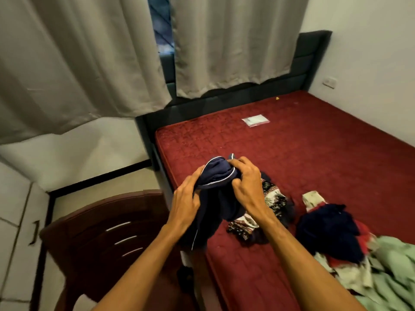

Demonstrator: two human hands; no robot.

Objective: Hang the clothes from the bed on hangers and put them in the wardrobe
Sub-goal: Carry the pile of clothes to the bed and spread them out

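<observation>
Over bed (314, 153), both hands bunch navy garment (215, 189), seemingly hanging downward.

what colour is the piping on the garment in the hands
White piping on a navy garment, seen in the head view.

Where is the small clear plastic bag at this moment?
In the head view, the clear plastic bag lies flat on the red mattress, alone near the dark headboard, far beyond both hands.
</observation>
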